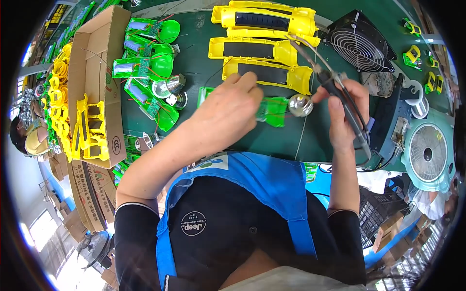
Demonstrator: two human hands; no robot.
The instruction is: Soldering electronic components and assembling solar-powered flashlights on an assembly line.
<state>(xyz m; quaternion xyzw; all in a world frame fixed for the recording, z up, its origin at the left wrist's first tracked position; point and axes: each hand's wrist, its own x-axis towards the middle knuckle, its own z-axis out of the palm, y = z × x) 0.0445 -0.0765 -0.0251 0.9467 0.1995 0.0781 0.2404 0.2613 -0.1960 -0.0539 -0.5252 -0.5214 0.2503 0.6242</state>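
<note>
The bench is brightly and evenly lit, with only soft shadows on its green top. At the lower left, windows glare white and wash out detail around the standing fan. Small glints sit on the silver cup. The middle looks fairly sharp; towards the black, round border, straight edges bow, bluish fringes appear and the background turns soft.
</note>
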